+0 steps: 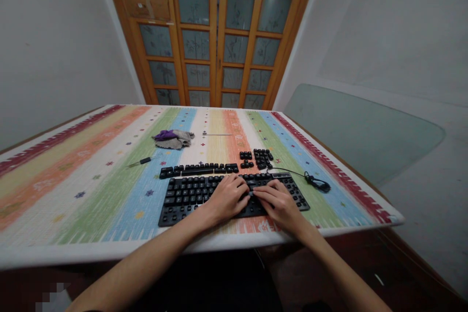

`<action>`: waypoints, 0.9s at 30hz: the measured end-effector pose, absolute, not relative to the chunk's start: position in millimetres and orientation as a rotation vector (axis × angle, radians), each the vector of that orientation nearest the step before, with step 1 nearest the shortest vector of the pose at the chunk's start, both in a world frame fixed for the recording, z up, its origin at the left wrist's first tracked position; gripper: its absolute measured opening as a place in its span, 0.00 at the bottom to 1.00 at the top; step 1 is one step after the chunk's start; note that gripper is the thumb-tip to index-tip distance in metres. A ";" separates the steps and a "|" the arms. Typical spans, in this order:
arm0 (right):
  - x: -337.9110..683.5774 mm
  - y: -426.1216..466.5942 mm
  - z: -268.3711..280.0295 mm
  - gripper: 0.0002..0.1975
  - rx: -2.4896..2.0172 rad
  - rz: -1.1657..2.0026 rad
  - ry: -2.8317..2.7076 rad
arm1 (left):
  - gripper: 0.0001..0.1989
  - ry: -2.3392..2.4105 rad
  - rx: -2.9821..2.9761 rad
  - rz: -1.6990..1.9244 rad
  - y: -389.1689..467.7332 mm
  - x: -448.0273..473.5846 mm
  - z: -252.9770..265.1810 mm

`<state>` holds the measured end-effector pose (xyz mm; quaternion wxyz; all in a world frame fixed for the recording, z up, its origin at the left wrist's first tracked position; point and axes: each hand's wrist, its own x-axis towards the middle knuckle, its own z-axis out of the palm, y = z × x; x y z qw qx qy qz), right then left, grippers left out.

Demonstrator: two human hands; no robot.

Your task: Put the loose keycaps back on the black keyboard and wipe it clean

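Observation:
A black keyboard [190, 194] lies near the table's front edge. Its bottom row and right-hand block lack keycaps, while many caps remain on the left and middle. My left hand [228, 195] rests over the middle, its fingers curled down onto the keys. Opposite it, my right hand [276, 200] has its fingers pressed together and pointing left. Both sets of fingertips meet at one spot on the keyboard; whatever is between them is too small and hidden to name. Behind the keyboard lie loose black keycaps [199, 169], a long bar-shaped one among them, with more keycaps [262, 157] grouped at right.
A grey and purple cloth [173, 138] lies further back at left. Near it are a thin tool with a black handle [145, 161] and a slim metal rod [218, 134]. The keyboard's coiled cable [317, 183] sits at right. A striped tablecloth [87, 195] covers the table.

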<state>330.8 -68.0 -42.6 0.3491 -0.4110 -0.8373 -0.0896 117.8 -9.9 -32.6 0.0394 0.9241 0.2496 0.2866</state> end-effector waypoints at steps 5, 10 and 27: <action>330.8 -73.5 -40.5 0.13 -1.104 -0.255 -2.143 | 0.04 0.753 2.830 0.884 -9.6 117.1 -32.3; 331.3 -78.0 -38.8 0.08 -1.170 -0.234 -2.076 | 0.04 0.717 2.836 0.935 -9.9 117.8 -32.6; 327.5 -83.1 -48.7 0.07 -1.300 -0.186 -2.026 | 0.04 0.660 2.968 0.865 -17.9 116.3 -29.7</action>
